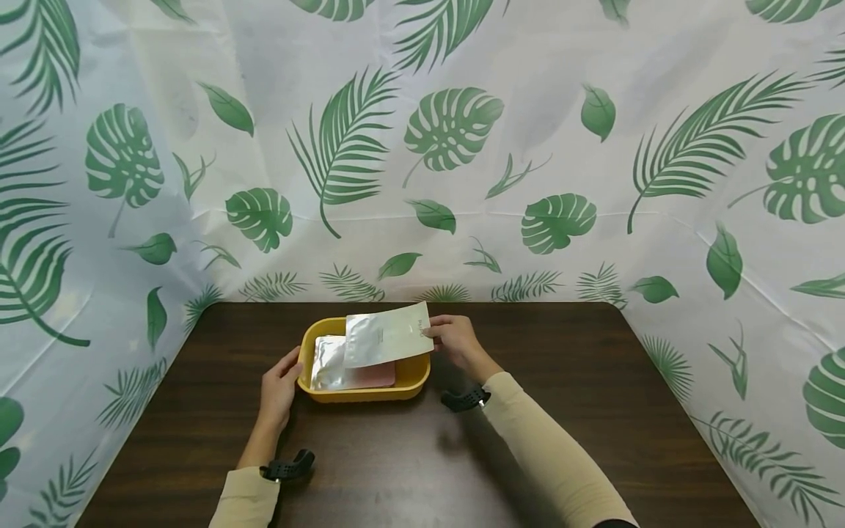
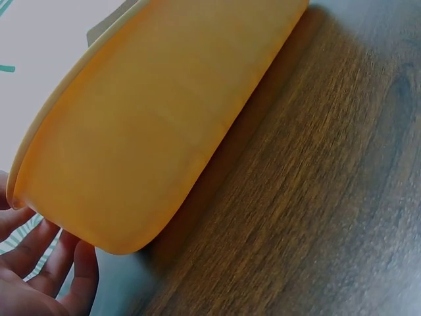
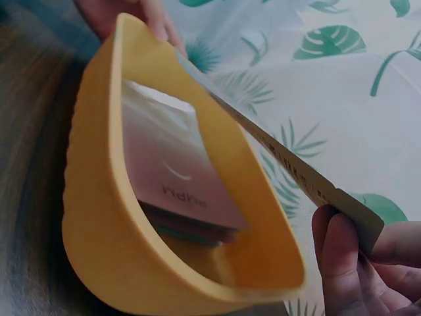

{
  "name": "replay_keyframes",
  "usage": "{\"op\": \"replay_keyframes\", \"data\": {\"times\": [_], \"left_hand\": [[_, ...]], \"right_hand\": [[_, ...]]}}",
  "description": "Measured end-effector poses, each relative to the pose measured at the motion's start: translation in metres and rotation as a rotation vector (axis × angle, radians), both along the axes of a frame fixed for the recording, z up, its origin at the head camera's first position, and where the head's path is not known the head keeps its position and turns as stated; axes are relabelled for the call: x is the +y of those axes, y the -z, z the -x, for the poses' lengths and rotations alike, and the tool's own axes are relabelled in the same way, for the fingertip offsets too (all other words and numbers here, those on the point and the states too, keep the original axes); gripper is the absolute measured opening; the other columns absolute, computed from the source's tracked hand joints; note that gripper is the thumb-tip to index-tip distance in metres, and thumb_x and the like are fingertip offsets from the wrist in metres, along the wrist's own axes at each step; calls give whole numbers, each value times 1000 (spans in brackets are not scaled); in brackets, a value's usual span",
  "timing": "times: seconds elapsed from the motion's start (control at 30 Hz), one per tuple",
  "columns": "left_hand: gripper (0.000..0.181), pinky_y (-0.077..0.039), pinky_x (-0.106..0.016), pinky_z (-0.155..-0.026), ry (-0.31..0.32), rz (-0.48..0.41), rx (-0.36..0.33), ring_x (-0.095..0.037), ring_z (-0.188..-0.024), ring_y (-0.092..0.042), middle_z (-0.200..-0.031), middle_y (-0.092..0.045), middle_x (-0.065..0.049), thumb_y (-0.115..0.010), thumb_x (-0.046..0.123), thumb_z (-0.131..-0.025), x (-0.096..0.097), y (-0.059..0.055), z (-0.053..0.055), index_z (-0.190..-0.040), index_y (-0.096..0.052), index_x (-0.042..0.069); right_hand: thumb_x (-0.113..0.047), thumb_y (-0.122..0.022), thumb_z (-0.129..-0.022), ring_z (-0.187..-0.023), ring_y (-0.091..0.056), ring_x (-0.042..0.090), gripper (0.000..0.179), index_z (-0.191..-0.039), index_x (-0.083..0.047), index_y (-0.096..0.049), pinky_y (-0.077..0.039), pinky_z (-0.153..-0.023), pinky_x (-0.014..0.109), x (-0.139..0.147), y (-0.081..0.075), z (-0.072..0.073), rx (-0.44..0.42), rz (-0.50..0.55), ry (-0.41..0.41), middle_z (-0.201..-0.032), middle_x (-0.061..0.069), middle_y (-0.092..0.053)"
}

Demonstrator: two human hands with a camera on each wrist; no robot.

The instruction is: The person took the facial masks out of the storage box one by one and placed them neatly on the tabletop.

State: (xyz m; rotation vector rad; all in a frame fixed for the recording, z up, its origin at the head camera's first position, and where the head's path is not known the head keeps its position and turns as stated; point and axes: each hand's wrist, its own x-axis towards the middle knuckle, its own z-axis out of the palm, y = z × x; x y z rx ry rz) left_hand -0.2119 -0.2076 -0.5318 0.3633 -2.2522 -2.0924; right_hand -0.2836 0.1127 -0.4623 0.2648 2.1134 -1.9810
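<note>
A yellow plastic basket (image 1: 361, 397) stands on the table, with a stack of flat packets (image 3: 172, 155) inside, the top one silver and pink. At the basket's left end my left hand (image 1: 279, 389) grips the rim; its fingers (image 2: 49, 257) curl against the outer wall in the left wrist view. My right hand (image 1: 458, 342) pinches a pale silvery sachet (image 1: 388, 337) by its right edge between thumb and fingers. That sachet is tilted above the basket and covers part of the stack in the head view. From the right wrist it appears nearly edge-on.
The dark wood-grain table (image 1: 370, 469) extends around the basket. Behind it and at both sides hangs a white cloth (image 1: 475, 220) printed with green leaves. Black straps (image 1: 287, 467) sit on both wrists over beige sleeves.
</note>
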Motion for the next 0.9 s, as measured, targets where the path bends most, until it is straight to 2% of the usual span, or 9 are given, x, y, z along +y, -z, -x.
{"op": "replay_keyframes", "data": {"times": [0.13, 0.2, 0.43, 0.53, 0.6, 0.67, 0.77, 0.83, 0.9], "left_hand": [[45, -42, 0, -80, 1, 4, -6, -27, -142, -35, -155, -36, -17, -43, 12, -104, 0, -1, 0, -148, -38, 3], [45, -45, -9, -92, -2, 8, -13, -27, -142, -34, -155, -36, -17, -43, 13, -104, 0, -1, -1, -148, -38, 3], [45, -41, -18, -101, -7, 25, -28, -26, -143, -34, -155, -37, -15, -43, 14, -104, 2, -2, -1, -148, -39, 5], [45, -35, -35, -111, -10, 21, -31, -26, -144, -33, -156, -37, -14, -43, 15, -104, 2, -2, -1, -148, -40, 5], [45, -33, -39, -112, -11, 17, -28, -26, -144, -33, -156, -36, -14, -44, 14, -104, 2, -2, -1, -148, -40, 5], [45, -36, -35, -111, -11, 15, -24, -26, -143, -33, -155, -37, -15, -44, 15, -104, 2, -2, -1, -148, -40, 5], [45, -44, -17, -100, -5, 16, -19, -26, -142, -35, -155, -37, -15, -44, 15, -104, 2, -1, -2, -148, -39, 5], [46, -44, -6, -89, -4, 9, -16, -25, -141, -35, -155, -37, -15, -44, 15, -104, 2, -1, -2, -149, -39, 5], [46, -42, -1, -81, -5, 2, -13, -25, -141, -35, -155, -37, -15, -44, 15, -104, 2, -1, -2, -149, -39, 5]], "right_hand": [[1, -65, -88, -67, -61, 14, 29, -116, 8, -64, -51, -58, 24, 8, -2, 2, -6, 14, 5, -104, 16, -66], [1, -64, -88, -68, -61, 14, 30, -117, 8, -63, -51, -58, 24, 12, -2, 3, -13, 21, 9, -104, 16, -66], [0, -64, -89, -67, -60, 13, 30, -118, 8, -63, -49, -59, 25, 31, -3, 6, -10, 25, 31, -95, 10, -67], [1, -64, -88, -67, -58, 13, 31, -118, 8, -62, -49, -58, 25, 39, -4, 8, -11, 34, 35, -91, 7, -66], [0, -64, -89, -67, -58, 13, 31, -119, 8, -61, -49, -59, 25, 44, -5, 9, -12, 39, 30, -91, 6, -66], [0, -64, -89, -67, -58, 12, 31, -120, 7, -61, -49, -59, 25, 50, -7, 10, -18, 39, 32, -91, 5, -65], [0, -64, -90, -67, -59, 12, 33, -121, 8, -60, -50, -59, 25, 59, -8, 13, -24, 45, 37, -91, 4, -66], [0, -64, -90, -66, -59, 12, 33, -122, 9, -60, -50, -59, 25, 65, -9, 14, -26, 49, 47, -91, 4, -66], [0, -63, -90, -66, -60, 11, 34, -122, 9, -59, -50, -58, 24, 71, -10, 15, -23, 49, 51, -90, 3, -66]]}}
